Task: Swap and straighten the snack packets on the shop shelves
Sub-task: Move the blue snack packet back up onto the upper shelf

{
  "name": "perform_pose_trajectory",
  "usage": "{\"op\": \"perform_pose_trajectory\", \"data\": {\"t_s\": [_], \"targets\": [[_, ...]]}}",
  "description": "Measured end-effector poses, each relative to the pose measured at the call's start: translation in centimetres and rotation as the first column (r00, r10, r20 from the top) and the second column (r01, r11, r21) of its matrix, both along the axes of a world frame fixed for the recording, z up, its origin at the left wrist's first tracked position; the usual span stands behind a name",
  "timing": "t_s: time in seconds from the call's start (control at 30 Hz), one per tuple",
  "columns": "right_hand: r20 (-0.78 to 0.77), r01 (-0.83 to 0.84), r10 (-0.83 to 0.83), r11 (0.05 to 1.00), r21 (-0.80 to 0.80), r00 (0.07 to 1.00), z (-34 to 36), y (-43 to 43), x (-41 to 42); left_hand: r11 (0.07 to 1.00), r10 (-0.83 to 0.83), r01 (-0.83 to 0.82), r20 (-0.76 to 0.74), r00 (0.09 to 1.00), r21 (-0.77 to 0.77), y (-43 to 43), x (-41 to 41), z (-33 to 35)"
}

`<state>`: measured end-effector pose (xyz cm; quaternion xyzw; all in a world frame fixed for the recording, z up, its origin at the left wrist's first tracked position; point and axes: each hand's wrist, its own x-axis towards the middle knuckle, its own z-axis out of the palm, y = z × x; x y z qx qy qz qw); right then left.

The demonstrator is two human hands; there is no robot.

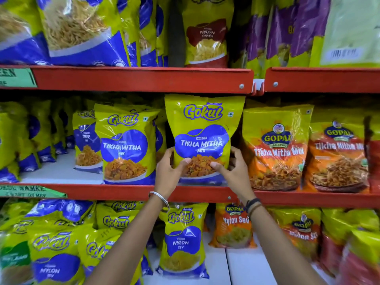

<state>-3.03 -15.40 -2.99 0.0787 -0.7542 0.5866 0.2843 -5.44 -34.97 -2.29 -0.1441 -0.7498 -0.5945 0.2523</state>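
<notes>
On the middle shelf (127,191), a neighbouring Gokul Tikha Mitha packet (125,145) stands upright at the left, leaning slightly, with more of the same brand tucked behind and beside it. Just to its right, the person's left hand (170,171) clasps the lower left edge of the held Gokul Tikha Mitha packet (202,130), thumb on the front over the clear window and fingers wrapped behind. The packet stands upright with its base at the shelf's front lip and its top nearly meeting the shelf above. The right hand (232,167) mirrors the grip on the lower right edge, thumb in front. Further right, touching or nearly touching the held packet, stands an orange Gopal Tikha Mitha packet (275,149). The step in hand appears to be seating this packet in its slot and squaring it. The next move likely calls for pressing it back so its face lines up with its neighbours, then letting go without tipping it.
</notes>
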Motion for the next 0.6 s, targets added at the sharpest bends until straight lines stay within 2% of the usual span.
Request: {"op": "perform_pose_trajectory", "data": {"t_s": [0.1, 0.2, 0.3, 0.4, 0.47, 0.53, 0.6], "targets": [[0.015, 0.057, -0.057, 0.998, 0.007, 0.998, -1.0, -0.3, -0.9, 1.000, 0.017, -0.016, 0.020, 1.000, -0.026, 0.1, -0.8, -0.5], [0.073, 0.096, -0.099, 0.994, 0.048, 0.992, -1.4, -0.3, -2.0, 0.998, 0.025, -0.018, 0.109, 0.994, -0.065, 0.0, -2.3, -0.8], [0.143, 0.094, -0.105, 0.992, 0.085, 0.984, -1.9, -0.2, -2.4, 0.996, 0.004, 0.013, 0.185, 0.983, -0.092, -0.2, -3.1, -1.0], [0.146, 0.074, -0.087, 0.993, 0.090, 0.985, -1.4, -0.1, -2.2, 0.997, -0.034, 0.048, 0.203, 0.979, -0.063, -0.5, -3.4, -1.1], [0.119, 0.047, -0.048, 0.999, 0.011, 0.992, -0.1, -0.3, -2.4, 0.998, -0.065, 0.060, 0.177, 0.982, 0.032, -0.7, -3.9, -0.5], [0.069, 0.060, -0.050, 0.986, -0.156, 0.996, 1.4, -0.7, -3.2, 0.985, -0.087, 0.064, 0.141, 0.986, 0.162, -0.6, -4.8, 1.0], [0.052, 0.114, -0.102, 0.929, -0.352, 0.993, 3.3, -1.0, -4.6, 0.967, -0.055, 0.025, 0.109, 0.993, 0.252, -0.2, -6.0, 3.0]]}}
